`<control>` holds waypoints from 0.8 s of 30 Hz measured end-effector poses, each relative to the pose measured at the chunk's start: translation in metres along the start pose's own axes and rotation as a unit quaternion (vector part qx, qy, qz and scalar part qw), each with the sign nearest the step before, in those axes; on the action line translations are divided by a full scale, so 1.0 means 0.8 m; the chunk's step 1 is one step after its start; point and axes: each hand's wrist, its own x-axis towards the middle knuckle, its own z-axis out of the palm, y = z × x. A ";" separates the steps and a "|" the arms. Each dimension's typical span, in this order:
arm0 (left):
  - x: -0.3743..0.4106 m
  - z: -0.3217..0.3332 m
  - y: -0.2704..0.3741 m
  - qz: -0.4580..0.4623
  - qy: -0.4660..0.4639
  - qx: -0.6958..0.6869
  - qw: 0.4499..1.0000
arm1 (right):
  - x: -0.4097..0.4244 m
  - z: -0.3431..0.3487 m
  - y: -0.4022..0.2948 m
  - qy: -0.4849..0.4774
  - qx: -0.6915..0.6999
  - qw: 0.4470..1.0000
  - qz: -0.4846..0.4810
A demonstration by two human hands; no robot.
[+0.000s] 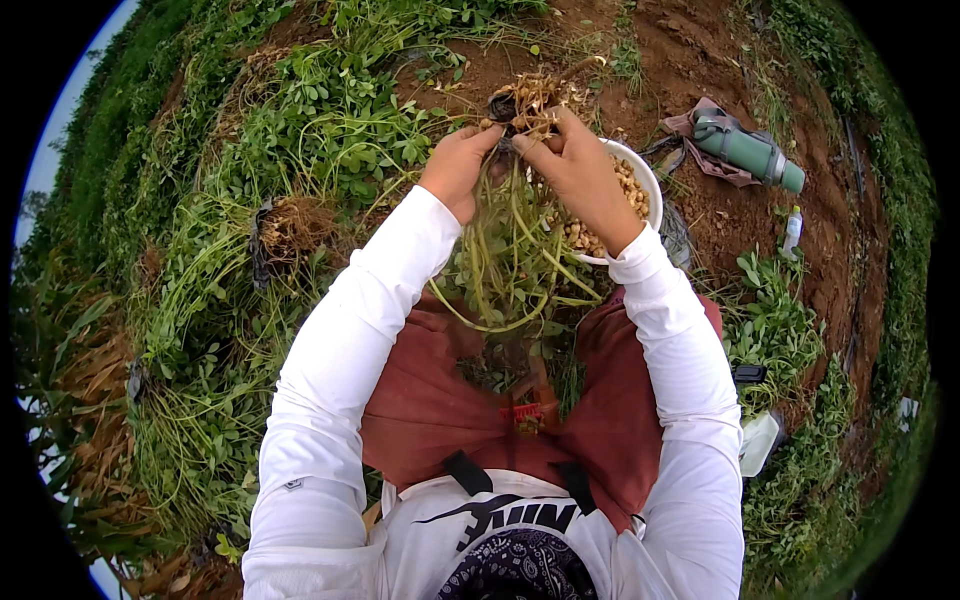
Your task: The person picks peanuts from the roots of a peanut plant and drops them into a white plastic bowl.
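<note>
An uprooted peanut plant (pixel 517 240) hangs between my hands, its root end up and its leafy stems drooping over my lap. At the left of the root clump (pixel 538 94), my left hand (pixel 459 166) pinches a scrap of black plastic film (pixel 501 107) and the plant's base. My right hand (pixel 581 174) grips the base from the other side, with thumb and fingers among the roots and pods. Below and behind my right forearm is a white bowl (pixel 655 187) holding many peanut pods (pixel 630 189), partly hidden by that arm and the stems.
Heaped peanut plants (pixel 330 127) lie at the left, one with an exposed root clump (pixel 296 229). On bare soil at the right are a green thermos (pixel 742 150) on a cloth and a small plastic bottle (pixel 792 232). A white container (pixel 759 444) lies lower right.
</note>
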 end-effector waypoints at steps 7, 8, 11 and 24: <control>-0.005 0.002 0.010 -0.021 0.010 0.079 0.997 | -0.001 -0.002 -0.010 0.012 -0.301 0.951 -0.069; -0.004 0.002 0.010 -0.016 0.020 0.096 0.995 | 0.001 -0.005 -0.006 0.002 -0.253 0.964 -0.088; -0.004 -0.001 0.008 -0.012 0.011 0.096 0.995 | 0.014 -0.013 0.009 -0.040 -0.133 0.987 -0.082; 0.004 -0.013 0.022 0.027 0.061 0.125 0.990 | 0.011 -0.025 -0.006 -0.176 -0.048 0.981 -0.066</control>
